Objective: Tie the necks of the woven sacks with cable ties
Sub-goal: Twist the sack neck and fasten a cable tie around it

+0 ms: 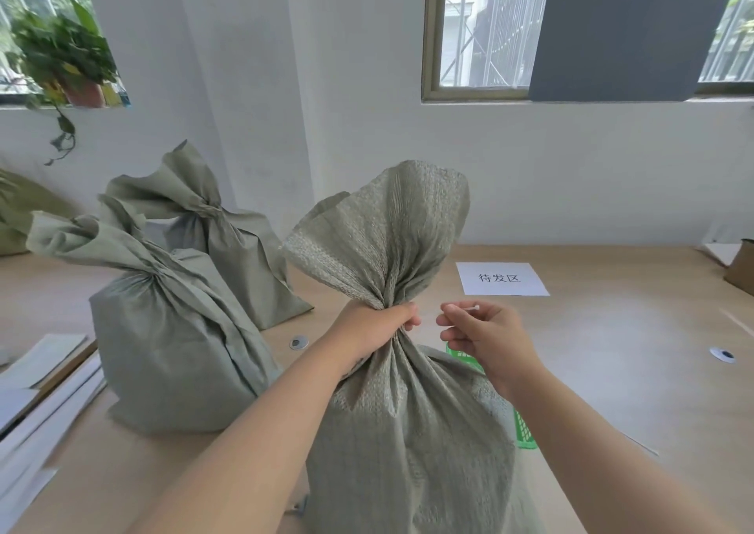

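A big sack (408, 431) stands on the table (612, 370), right in front of the person. The left hand (377, 323) is wrapped tight round its neck (392, 303), and the sack's top fans out above the fist. The right hand (485, 337) is just beside it and pinches a thin white tie (473, 308) with thumb and finger. The tie runs toward the neck. 2 more stand on the left, a near sack (175, 350) and a far sack (240, 256), both bunched at the top. A green basket (522, 431) peeks out behind the big sack. A paper (502, 278) with writing lies further back
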Motion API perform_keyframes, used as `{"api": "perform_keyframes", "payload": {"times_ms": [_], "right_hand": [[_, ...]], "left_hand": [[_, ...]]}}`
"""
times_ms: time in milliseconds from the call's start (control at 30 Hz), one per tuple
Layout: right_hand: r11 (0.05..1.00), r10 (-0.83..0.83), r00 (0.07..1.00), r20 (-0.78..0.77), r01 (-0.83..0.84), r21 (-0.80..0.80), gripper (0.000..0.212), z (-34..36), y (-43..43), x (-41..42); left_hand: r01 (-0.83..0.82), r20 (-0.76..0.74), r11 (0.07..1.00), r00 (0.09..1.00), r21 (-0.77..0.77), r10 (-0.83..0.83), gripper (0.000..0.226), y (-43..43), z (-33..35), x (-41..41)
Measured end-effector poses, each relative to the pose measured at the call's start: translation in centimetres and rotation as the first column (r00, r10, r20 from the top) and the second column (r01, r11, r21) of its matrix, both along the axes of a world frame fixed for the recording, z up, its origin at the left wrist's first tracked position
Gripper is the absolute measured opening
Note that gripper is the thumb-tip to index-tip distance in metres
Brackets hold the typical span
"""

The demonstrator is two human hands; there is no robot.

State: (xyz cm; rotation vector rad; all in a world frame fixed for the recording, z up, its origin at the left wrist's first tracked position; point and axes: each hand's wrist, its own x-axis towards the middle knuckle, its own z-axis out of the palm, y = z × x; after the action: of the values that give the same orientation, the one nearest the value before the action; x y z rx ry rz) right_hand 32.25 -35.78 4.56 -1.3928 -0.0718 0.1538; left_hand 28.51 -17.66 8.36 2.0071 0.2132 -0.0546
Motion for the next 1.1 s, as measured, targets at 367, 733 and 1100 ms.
{"api": "perform_keyframes", "payload": {"times_ms": [367,733,1100], "right_hand": [[0.996,0.082,0.997,-0.008,-0.082,-0.029,0.011,-0.1,1.2,-0.8],[0.979,0.049,0.991,0.121,-0.023,-0.202,0.006,0.1,0.9,-1.4],[0.984,0.042,0.993,0.112,-0.022,-0.18,0.014,1.0,2.6,-2.2]], "left_hand": [[0.041,-0.081,0.964,0.997,0.261,-0.02,0.033,0.8,1.1,-0.7],[0.091,-0.095,0.966,0.993,0.243,-0.07,0.033,1.5,1.0,-1.1],[0.105,-0.085,0.933,0.993,0.344,-0.08,0.052,0.6,2.4,-2.1]]}}
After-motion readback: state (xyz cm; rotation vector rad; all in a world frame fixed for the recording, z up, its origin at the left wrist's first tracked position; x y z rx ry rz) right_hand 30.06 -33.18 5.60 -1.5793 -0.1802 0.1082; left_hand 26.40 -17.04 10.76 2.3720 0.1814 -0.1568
